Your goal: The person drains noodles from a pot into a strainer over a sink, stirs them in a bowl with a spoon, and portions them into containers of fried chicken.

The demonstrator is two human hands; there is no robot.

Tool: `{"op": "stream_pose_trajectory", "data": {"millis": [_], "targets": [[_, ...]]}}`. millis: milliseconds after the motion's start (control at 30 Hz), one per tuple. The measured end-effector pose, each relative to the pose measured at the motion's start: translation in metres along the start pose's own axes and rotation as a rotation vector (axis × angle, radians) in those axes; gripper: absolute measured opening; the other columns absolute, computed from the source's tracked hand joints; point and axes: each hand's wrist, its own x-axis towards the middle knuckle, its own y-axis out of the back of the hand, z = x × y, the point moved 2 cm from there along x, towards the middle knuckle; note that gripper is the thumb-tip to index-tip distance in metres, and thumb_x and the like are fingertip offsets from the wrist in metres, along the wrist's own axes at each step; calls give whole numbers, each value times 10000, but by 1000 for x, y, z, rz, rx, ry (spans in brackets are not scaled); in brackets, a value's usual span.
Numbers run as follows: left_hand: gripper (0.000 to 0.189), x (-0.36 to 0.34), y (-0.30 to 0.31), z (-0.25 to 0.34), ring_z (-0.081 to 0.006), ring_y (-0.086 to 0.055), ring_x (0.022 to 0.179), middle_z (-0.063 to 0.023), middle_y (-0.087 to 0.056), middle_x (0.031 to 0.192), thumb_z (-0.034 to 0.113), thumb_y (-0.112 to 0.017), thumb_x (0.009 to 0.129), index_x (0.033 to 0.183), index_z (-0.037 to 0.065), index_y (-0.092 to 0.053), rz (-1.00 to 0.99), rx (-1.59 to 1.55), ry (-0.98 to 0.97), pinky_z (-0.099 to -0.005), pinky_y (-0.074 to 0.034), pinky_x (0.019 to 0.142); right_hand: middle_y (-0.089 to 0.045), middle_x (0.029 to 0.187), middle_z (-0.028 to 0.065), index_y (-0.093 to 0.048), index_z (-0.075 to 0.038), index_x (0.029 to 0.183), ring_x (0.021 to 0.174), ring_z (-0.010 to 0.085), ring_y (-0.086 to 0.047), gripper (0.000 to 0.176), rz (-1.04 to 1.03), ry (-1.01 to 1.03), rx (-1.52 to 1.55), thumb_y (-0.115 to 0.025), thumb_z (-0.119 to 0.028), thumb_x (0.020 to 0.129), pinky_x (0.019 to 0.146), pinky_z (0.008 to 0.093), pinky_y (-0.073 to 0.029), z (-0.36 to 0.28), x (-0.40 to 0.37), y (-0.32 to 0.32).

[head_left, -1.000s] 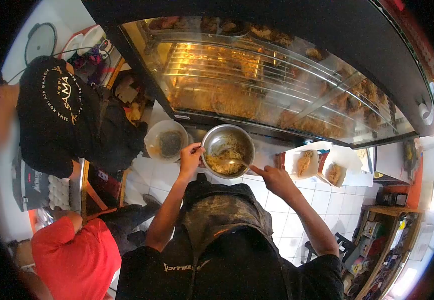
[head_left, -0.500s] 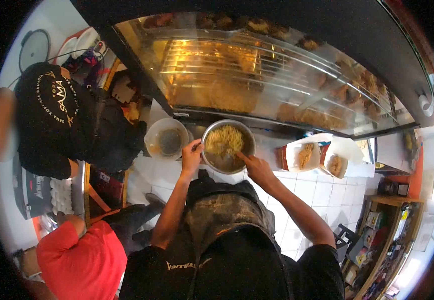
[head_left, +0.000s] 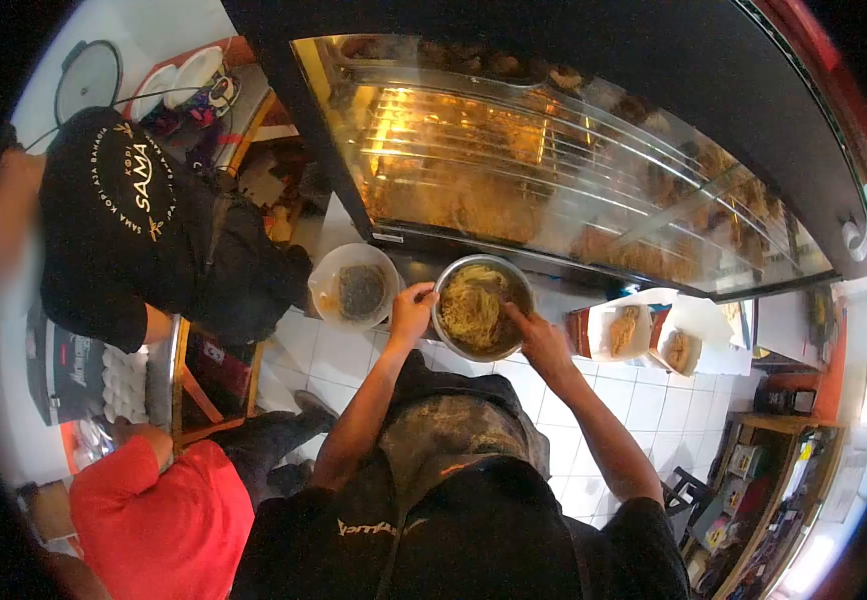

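In the head view, your left fingers (head_left: 422,297) were closed on the rim of the metal bowl (head_left: 484,307). The noodles (head_left: 472,309) lay inside, between your two hands. Your right fingers (head_left: 522,318) reached over its other side; their grip I cannot tell. The plastic bowl (head_left: 355,287) was left of your left fingers.

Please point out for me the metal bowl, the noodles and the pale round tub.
Metal bowl (head_left: 516,281): head view, bare inner wall, upper right.
Noodles (head_left: 471,312): head view, middle of the pile.
Pale round tub (head_left: 352,254): head view, inner wall, upper side.
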Motion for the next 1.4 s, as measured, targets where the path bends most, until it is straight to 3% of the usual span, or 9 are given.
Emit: {"op": "stream_pose_trajectory", "data": {"millis": [167,200,433,600,767,967,1133,1233,1400], "targets": [[262,10,3,-20,-149,-641,831,-95,-683,890,72,-647,881,1132,-5,-655,13,-3,-128,-284,-515,763,-681,880,194,-617,-209,1266,805,349,-661,490,125,194,166,-506,-2,837,717,458,-524,-7,5,81],[292,5,1,-32,-154,-644,836,-99,-683,921,68,-644,880,1161,-11,-635,46,-59,-177,-283,-512,776,-673,864,199,-589,-194,1295,776,363,-655,486,-35,-36,269,-504,-17,851,688,461,-518,-29,12,108],[393,-49,-3,-30,-156,-652,734,-77,-631,900,50,-603,906,1289,-8,-538,-22,-147,25,-294,-577,552,-662,904,215,-547,-187,1328,789,374,-653,529,78,92,-36,-511,-8,831,693,475,-529,39,22,-34],[480,-36,6,-15,-141,-636,716,-61,-612,879,30,-565,926,1392,46,-452,-46,-319,118,-307,-606,593,-601,842,161,-508,-256,1371,735,372,-646,608,-153,257,5,-520,3,821,734,459,-541,11,10,14],[505,-19,-4,-64,-134,-622,805,-66,-618,954,-14,-649,837,1324,38,-527,-25,-207,-204,-281,-559,631,-606,799,104,-516,-325,1355,715,325,-649,591,-142,188,36,-505,-15,853,1060,679,-142,-7,-26,40],[455,-33,-11,-41,-137,-617,824,-76,-624,969,-58,-660,788,1230,15,-581,-25,-448,83,-263,-528,680,-625,795,149,-559,-230,1309,733,334,-647,473,-147,158,-164,-512,-41,878,1070,668,-95,17,-45,16],[455,-42,-12,-28,-224,-649,904,-108,-599,1046,-25,-620,857,1296,16,-505,-61,-474,132,-374,-604,735,-624,840,188,-530,-192,1321,749,380,-640,488,-138,-26,-31,-522,-25,862,627,480,-521,36,-20,5],[440,-69,-35,-23,-213,-645,883,-96,-596,1017,-32,-611,865,1290,6,-502,-114,-431,298,-372,-613,689,-621,867,193,-514,-186,1329,748,388,-638,493,84,114,87,-524,-29,861,649,499,-518,50,-14,-31],[395,-52,-18,-26,-170,-616,817,-67,-592,942,-40,-590,878,1265,40,-569,-48,-482,126,-352,-611,662,-618,801,194,-541,-198,1322,709,388,-627,539,-296,72,-125,-512,6,824,628,502,-508,29,-34,28]]}}
